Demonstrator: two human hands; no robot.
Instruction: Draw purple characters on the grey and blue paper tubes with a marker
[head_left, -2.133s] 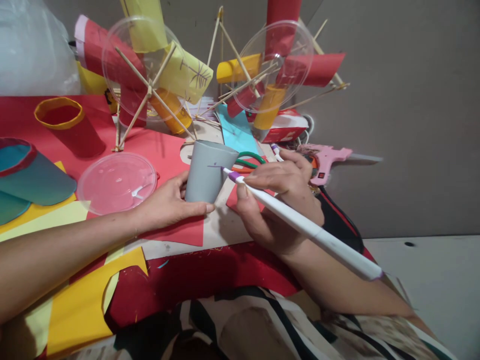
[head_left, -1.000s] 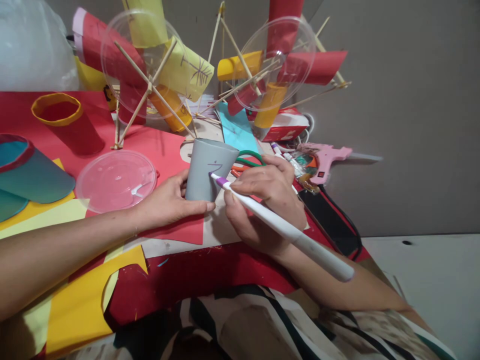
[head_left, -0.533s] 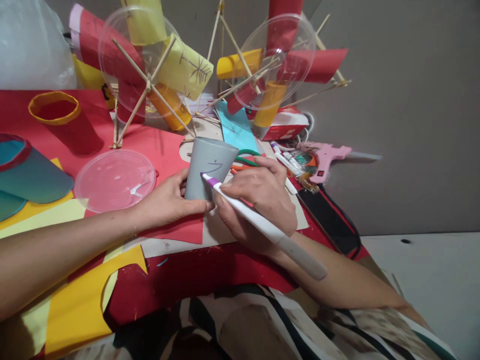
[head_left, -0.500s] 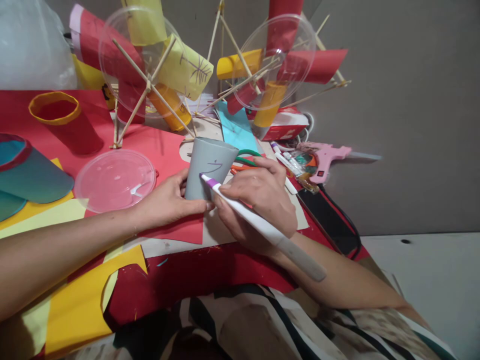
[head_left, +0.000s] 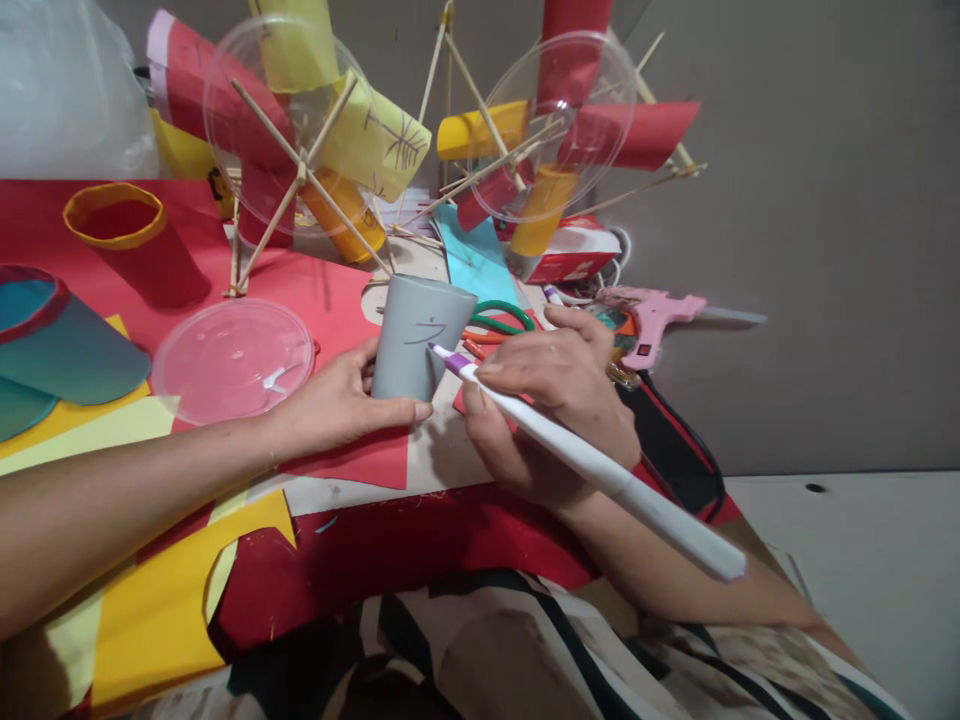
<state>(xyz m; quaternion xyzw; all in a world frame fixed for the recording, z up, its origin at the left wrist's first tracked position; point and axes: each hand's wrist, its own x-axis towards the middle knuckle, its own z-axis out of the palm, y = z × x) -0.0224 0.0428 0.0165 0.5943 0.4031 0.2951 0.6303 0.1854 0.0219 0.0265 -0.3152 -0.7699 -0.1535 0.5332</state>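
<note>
A grey paper cup [head_left: 416,335] stands upright on the red paper sheet [head_left: 315,300], with purple strokes drawn on its side. My left hand [head_left: 337,405] wraps round the cup's base from the left, thumb across the front. My right hand [head_left: 555,400] pinches a long white marker [head_left: 592,465] with a purple collar; its tip rests at the cup's right side, just below the strokes.
A clear plastic lid [head_left: 234,360] lies left of the cup. Two stick-and-paper pinwheels [head_left: 300,150] [head_left: 555,130] stand behind. Scissors [head_left: 499,325], a pink glue gun [head_left: 656,315] and a red cup [head_left: 131,240] lie around, with coloured paper scraps [head_left: 157,590] near me.
The marker tip went down and left across the cup's side, adding purple strokes, then came back to the right edge. My left hand kept its hold on the cup.
</note>
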